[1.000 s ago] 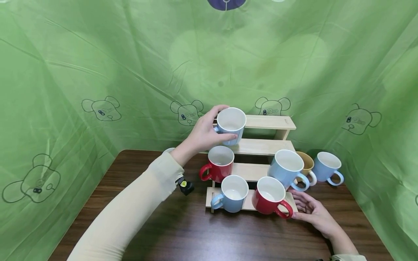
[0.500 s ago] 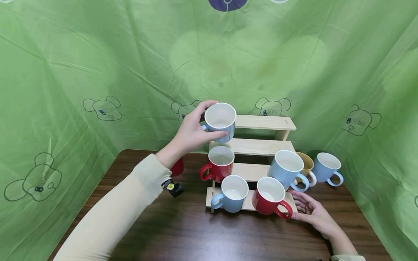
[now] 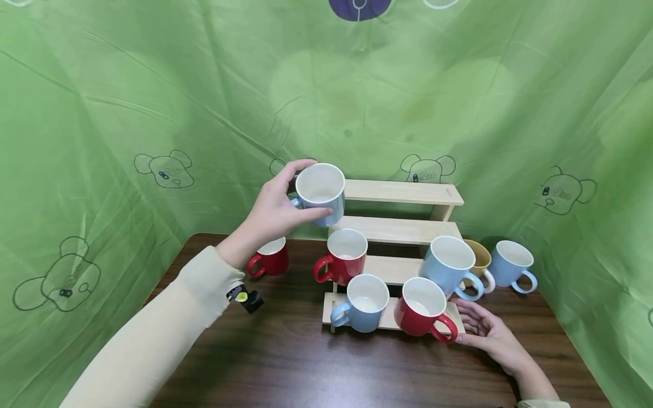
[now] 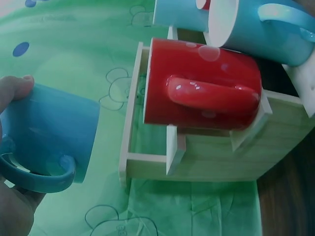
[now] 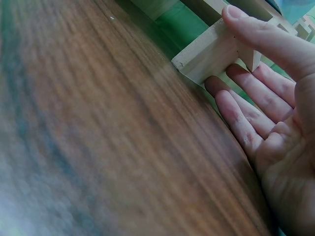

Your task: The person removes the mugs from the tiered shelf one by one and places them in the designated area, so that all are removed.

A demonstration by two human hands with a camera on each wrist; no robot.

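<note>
My left hand (image 3: 275, 207) grips a light blue mug (image 3: 322, 190) around its body, thumb in front and fingers behind. The mug is held in the air near the left end of a tiered wooden rack (image 3: 408, 229). In the left wrist view the blue mug (image 4: 54, 130) shows its handle beside the palm. My right hand (image 3: 492, 334) holds the lower right end of the rack, thumb at the front and fingers beyond, as the right wrist view of the hand (image 5: 275, 113) shows. On the lower tiers stand red mugs (image 3: 349, 266) (image 3: 415, 317) and blue mugs (image 3: 364, 311) (image 3: 444, 272).
Behind the left forearm a red mug (image 3: 272, 260) stands on the dark wooden table (image 3: 285, 351). Right of the rack are a yellow mug (image 3: 479, 258) and another blue mug (image 3: 510, 266). A green cloth (image 3: 229, 113) hangs around the table.
The left hand has carried the blue mug leftward from over the rack's upper tiers, uncovering the red mug on the table. The right hand stays on the rack's end.
</note>
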